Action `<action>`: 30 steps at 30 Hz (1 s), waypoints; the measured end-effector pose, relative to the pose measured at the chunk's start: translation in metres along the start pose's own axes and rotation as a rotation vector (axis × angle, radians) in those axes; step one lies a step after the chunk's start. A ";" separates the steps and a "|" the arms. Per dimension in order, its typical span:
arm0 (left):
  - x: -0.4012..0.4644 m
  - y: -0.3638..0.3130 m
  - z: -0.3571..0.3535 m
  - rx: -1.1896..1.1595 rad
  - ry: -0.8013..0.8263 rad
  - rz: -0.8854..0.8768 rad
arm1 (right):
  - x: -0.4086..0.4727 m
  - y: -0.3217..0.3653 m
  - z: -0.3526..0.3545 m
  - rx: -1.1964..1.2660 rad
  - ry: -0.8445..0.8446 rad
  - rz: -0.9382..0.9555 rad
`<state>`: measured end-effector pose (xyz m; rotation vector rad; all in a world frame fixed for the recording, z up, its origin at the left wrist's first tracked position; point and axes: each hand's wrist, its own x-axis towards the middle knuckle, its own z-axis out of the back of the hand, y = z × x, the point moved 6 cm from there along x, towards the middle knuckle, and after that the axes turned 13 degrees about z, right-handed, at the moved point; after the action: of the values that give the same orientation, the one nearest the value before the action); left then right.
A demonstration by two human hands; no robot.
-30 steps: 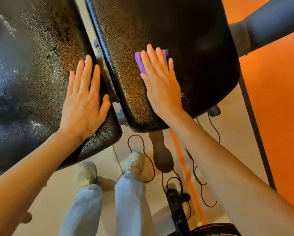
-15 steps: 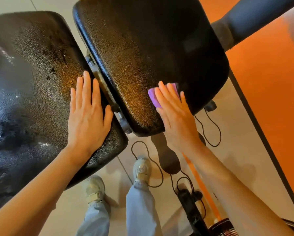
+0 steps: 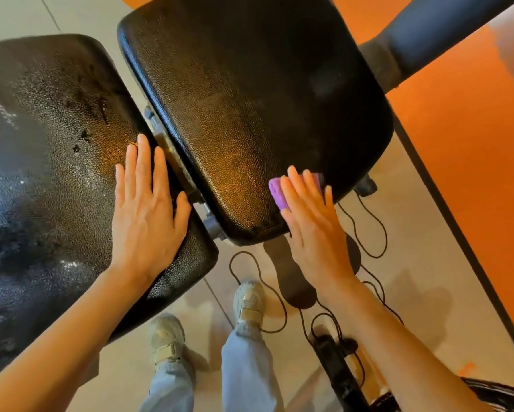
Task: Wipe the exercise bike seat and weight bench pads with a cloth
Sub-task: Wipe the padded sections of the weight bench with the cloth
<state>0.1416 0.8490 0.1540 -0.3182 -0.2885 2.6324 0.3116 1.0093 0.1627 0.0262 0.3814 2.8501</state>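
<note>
Two black textured bench pads fill the head view: a long pad (image 3: 50,162) on the left and a seat pad (image 3: 249,93) on the right, with a metal hinge gap (image 3: 172,156) between them. My left hand (image 3: 148,212) rests flat, fingers straight, on the long pad's near right edge. My right hand (image 3: 312,221) presses a purple cloth (image 3: 276,191) flat against the seat pad's near right edge, its palm hanging past the pad. Most of the cloth is hidden under the fingers.
A padded black roller bar (image 3: 422,40) juts out at the upper right. Below the pads lie black cables (image 3: 365,233), a black bench foot (image 3: 291,281) and a power strip (image 3: 336,370) on the beige floor. Orange matting (image 3: 472,173) runs along the right. My feet (image 3: 249,298) stand under the bench.
My right hand has slid the cloth from the middle of the seat pad down to its near right edge. My left hand has stayed flat on the long pad.
</note>
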 end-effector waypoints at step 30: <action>-0.001 0.000 0.000 0.011 -0.011 -0.007 | 0.070 -0.073 0.005 0.123 -0.207 -0.206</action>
<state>0.1427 0.8484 0.1541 -0.2987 -0.2779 2.6289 0.2636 1.0964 0.1477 0.2855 0.4834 2.5867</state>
